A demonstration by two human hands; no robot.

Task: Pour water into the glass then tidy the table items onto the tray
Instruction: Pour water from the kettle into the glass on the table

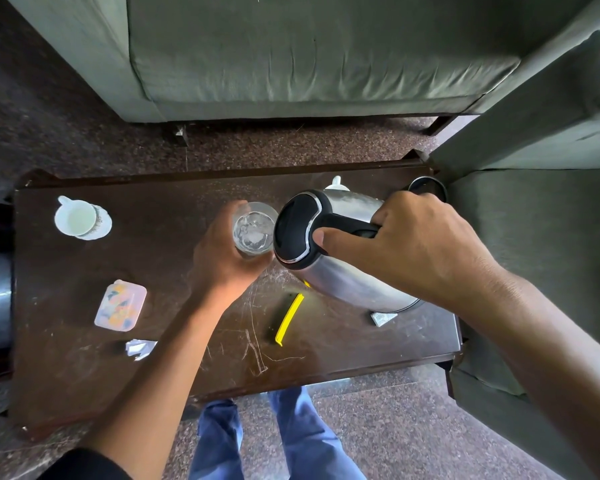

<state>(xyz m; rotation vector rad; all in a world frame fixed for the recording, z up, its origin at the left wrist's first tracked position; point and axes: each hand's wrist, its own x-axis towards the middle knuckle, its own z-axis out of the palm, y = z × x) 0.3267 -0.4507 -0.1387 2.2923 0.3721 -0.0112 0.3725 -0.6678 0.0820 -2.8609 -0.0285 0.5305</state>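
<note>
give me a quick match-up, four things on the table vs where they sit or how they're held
Things:
1. kettle
2. glass
3. cup on saucer
4. yellow strip

Places or states:
a. far left corner of the table
b. tilted, in the right hand
c. lying flat near the table's middle
d. held by the left hand

Pairs: 1-b, 2-d, 3-a, 4-c

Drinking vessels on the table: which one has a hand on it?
The clear glass, mid-table, gripped by the left hand beside the tilted kettle. The white cup on its saucer at the far left corner stands untouched.
</note>
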